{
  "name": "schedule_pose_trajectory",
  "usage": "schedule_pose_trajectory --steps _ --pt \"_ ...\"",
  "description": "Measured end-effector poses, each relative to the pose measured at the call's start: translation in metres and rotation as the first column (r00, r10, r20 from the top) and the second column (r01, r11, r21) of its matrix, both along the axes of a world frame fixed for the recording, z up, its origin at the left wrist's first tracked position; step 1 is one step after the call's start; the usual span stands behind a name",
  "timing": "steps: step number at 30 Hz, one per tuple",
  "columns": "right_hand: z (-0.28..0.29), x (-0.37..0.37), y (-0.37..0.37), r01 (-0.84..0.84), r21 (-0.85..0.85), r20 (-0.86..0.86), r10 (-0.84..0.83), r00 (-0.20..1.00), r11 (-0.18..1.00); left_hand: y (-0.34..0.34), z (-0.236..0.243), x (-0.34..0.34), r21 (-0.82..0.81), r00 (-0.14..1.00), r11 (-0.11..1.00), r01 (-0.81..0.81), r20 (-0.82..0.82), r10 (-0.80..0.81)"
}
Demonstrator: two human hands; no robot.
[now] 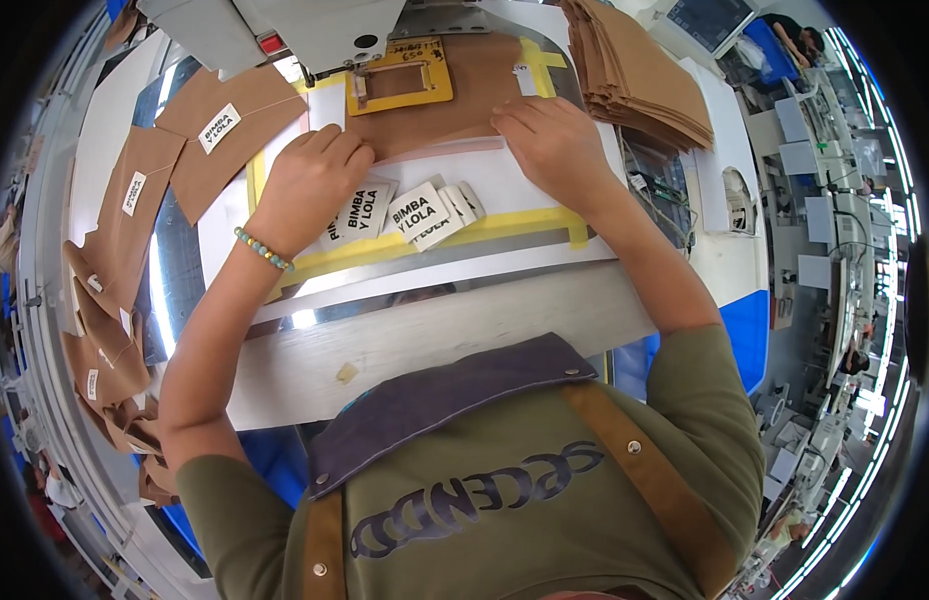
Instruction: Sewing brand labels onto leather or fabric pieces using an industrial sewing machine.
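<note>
The left hand [307, 188] and right hand [557, 150] are resting, fingers curled, at the brown panel's [485, 78] near edge; whether they are pinching, I cannot tell. The panel is lying partly under a yellow frame [400, 102]. Pressing evenly should be keeping it straight. It is looking smooth, matt; squarish labels [421, 213] are overlapping nearby.

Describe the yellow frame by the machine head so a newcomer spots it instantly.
Start at the big white machine head, top edge. Below its right end, on the left part of the flat brown panel, lies the yellow rectangular frame. Unlike the yellow tape strips nearby, it has dark handwriting and a cut-out window.
</note>
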State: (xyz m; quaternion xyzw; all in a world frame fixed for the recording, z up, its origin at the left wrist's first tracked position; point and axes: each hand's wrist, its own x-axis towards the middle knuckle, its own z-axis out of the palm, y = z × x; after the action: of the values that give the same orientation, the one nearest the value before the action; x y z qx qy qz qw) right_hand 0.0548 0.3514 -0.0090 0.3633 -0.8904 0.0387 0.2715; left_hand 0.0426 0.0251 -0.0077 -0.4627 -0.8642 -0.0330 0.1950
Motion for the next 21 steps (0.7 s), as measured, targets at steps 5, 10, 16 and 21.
schedule_pose_trajectory --steps 5,10,16,21 --pt "0.001 0.001 -0.004 -0.017 -0.088 0.198 0.034 0.980 0.996 -0.029 -0.001 0.011 -0.031 0.993 0.993 -0.113 -0.023 0.112" --pt "0.002 -0.005 0.000 0.088 0.028 0.237 -0.093 0.967 0.996 -0.039 -0.005 0.010 0.017 0.992 0.993 -0.113 -0.048 0.114" --pt "-0.014 -0.012 0.003 0.121 0.238 0.269 -0.185 0.945 0.964 -0.031 -0.012 -0.003 -0.024 0.991 0.994 -0.106 -0.085 0.104" --pt "-0.019 -0.027 0.005 0.097 0.100 0.307 -0.124 0.944 0.990 -0.028 -0.011 -0.013 -0.040 0.984 0.986 -0.161 -0.083 0.157"
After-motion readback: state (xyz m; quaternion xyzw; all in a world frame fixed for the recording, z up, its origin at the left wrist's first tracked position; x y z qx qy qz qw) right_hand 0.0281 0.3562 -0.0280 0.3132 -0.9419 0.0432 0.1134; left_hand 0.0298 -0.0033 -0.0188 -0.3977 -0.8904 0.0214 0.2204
